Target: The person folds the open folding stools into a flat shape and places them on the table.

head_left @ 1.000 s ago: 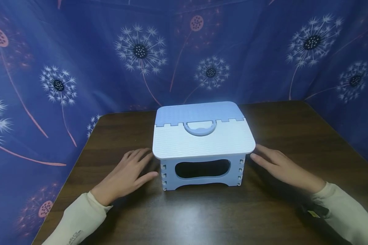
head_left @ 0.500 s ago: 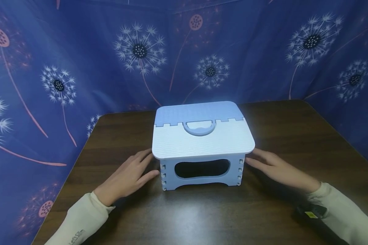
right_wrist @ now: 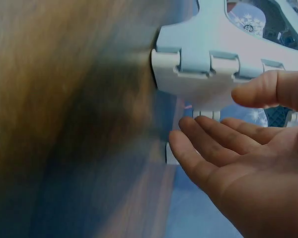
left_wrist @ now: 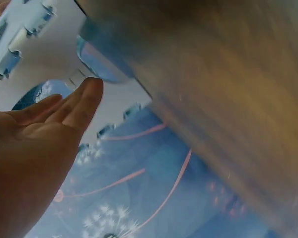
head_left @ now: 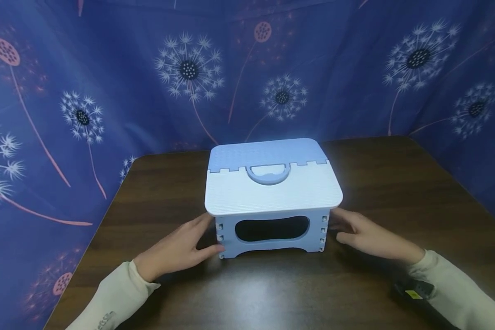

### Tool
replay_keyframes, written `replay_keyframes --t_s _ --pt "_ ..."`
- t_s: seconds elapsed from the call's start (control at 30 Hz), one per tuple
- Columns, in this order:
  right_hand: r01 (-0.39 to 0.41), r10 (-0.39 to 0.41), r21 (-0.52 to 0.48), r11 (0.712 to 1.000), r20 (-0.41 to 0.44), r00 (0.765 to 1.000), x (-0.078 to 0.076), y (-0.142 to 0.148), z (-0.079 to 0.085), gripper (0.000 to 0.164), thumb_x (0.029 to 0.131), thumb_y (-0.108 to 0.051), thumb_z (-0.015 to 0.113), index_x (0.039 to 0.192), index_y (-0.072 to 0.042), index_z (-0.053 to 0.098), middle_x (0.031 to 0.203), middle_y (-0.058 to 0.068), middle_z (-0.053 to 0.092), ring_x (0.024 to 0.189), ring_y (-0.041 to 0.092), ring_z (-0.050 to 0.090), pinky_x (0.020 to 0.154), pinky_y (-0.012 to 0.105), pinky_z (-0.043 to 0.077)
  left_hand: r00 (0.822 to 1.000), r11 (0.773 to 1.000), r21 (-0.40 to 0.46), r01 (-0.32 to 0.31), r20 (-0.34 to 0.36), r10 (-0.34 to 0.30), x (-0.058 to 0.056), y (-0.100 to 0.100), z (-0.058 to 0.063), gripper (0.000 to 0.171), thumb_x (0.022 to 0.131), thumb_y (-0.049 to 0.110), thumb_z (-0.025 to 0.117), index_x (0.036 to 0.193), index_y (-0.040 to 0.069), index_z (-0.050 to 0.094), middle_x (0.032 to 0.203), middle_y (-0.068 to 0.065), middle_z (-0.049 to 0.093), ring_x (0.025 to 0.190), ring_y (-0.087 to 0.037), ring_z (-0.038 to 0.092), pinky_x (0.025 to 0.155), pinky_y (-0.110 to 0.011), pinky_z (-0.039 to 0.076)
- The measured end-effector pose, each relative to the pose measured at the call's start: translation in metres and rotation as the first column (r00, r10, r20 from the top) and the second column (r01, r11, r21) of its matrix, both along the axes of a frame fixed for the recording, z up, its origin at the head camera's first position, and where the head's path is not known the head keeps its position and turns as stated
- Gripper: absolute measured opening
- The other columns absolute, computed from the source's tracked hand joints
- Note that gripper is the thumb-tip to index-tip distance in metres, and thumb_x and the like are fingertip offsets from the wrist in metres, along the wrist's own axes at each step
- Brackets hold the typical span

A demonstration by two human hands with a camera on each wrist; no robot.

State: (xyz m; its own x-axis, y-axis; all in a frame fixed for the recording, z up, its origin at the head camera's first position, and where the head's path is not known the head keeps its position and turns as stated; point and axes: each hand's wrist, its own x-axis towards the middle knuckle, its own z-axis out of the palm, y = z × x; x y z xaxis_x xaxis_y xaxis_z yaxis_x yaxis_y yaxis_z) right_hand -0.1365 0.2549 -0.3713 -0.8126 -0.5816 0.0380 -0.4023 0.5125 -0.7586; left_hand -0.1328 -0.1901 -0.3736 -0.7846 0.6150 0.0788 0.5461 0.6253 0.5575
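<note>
A folding step stool (head_left: pixel 268 197) with a white and light blue top stands unfolded on the brown table (head_left: pixel 247 293). My left hand (head_left: pixel 179 250) is at its left side, thumb by the front left leg and fingertips partly hidden under the top. In the left wrist view those fingers (left_wrist: pixel 84 101) lie straight along the side panel. At the opposite side is my right hand (head_left: pixel 365 233), palm facing the stool. The right wrist view shows its fingers (right_wrist: pixel 208 144) loosely extended near the hinged side panel (right_wrist: pixel 198 91), holding nothing; whether they touch it I cannot tell.
A blue cloth with dandelion prints (head_left: pixel 334 68) hangs behind and beside the table. The stool's folding handle (head_left: pixel 269 178) lies flat in its top. A dark device with a yellow label (head_left: pixel 414 293) shows at the right sleeve.
Both hands have moved in closer and lower at the stool's sides. The left thumb has come to the front left leg. The stool stays in place.
</note>
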Motion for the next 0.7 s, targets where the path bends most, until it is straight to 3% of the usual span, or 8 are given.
replay_keyframes --t_s 0.13,0.23,0.33,0.7 --pt "-0.022 0.021 -0.016 1.0 -0.038 0.999 0.004 -0.004 -0.004 0.075 0.089 0.001 0.067 0.152 0.007 0.026 0.148 0.025 0.044 0.124 0.037 0.055 0.099 0.038 0.049 0.992 0.995 0.093 0.039 0.12 -0.05 0.001 0.004 -0.002 0.086 0.095 0.051 0.062 0.158 0.035 0.006 0.16 0.01 0.026 0.139 -0.014 0.041 0.106 -0.043 0.043" --pt "-0.028 0.026 -0.043 0.999 -0.045 0.999 0.004 -0.006 -0.006 0.076 0.09 -0.008 0.072 0.153 -0.003 0.029 0.143 0.015 0.052 0.122 0.03 0.058 0.097 0.032 0.05 0.991 0.991 0.12 0.06 0.114 -0.073 0.002 0.007 -0.003 0.084 0.096 0.048 0.063 0.158 0.034 0.007 0.158 0.01 0.031 0.136 -0.012 0.043 0.105 -0.041 0.044" --pt "-0.042 0.04 -0.096 0.995 -0.025 0.999 0.004 -0.008 -0.008 0.073 0.092 -0.015 0.073 0.152 -0.009 0.032 0.135 0.01 0.059 0.118 0.023 0.06 0.093 0.035 0.053 0.992 0.988 0.138 0.072 0.094 -0.085 0.003 0.009 -0.005 0.081 0.096 0.046 0.063 0.157 0.036 0.011 0.152 0.013 0.039 0.132 -0.009 0.048 0.104 -0.04 0.046" --pt "-0.032 0.03 -0.146 0.989 -0.016 0.999 0.004 -0.011 -0.012 0.058 0.095 -0.015 0.07 0.145 -0.007 0.042 0.131 0.01 0.062 0.114 0.011 0.063 0.091 0.032 0.054 0.997 0.992 0.116 0.054 0.052 -0.061 0.005 0.013 -0.007 0.079 0.097 0.034 0.065 0.157 0.036 0.013 0.147 0.008 0.046 0.127 -0.007 0.051 0.102 -0.034 0.047"
